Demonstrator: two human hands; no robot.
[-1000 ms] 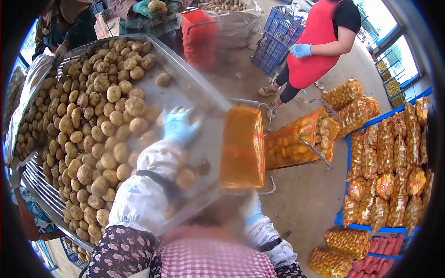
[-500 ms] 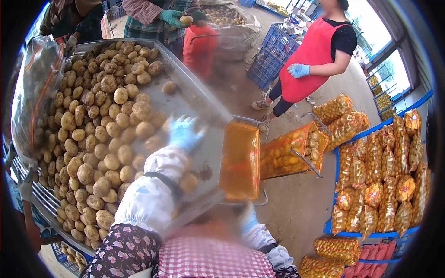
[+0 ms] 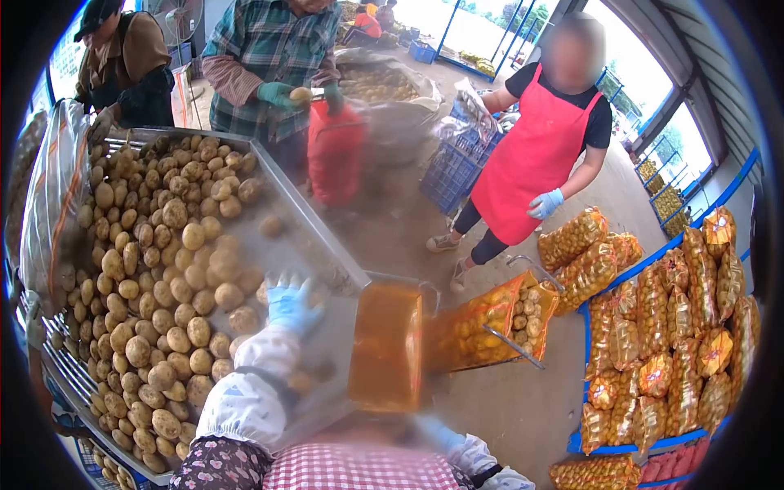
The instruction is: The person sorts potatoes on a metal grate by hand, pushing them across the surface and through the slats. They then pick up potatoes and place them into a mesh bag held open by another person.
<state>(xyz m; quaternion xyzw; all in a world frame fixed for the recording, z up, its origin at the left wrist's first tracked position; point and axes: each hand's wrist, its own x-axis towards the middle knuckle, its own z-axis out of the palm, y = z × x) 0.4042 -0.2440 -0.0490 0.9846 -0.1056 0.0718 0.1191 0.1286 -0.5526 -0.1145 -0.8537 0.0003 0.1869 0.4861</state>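
Observation:
My left hand [image 3: 291, 304], in a light blue glove, is open with fingers spread. It is over the metal sorting table [image 3: 314, 216], at the right edge of a large heap of potatoes [image 3: 163, 327]; blur hides whether it touches any. An orange mesh bag [image 3: 385, 347] hangs with its mouth at the table's outlet, right of that hand. Below the bag, my right hand [image 3: 439, 434] is blurred and partly cut off by haze, so its fingers cannot be made out. A second orange mesh bag [image 3: 482, 322], filled with potatoes, lies in a metal frame further right.
A person in a red apron [image 3: 531, 167] stands beyond the bags, by blue crates [image 3: 457, 171]. Across the table another person's gloved hand [image 3: 278, 95] holds a potato near a red bag [image 3: 336, 153]. Filled mesh bags [image 3: 653, 327] are stacked at right.
The view has tilted up, and the table and bags appear further left. My left hand stays spread by the potatoes. The person in the red apron has turned, one arm over the crates.

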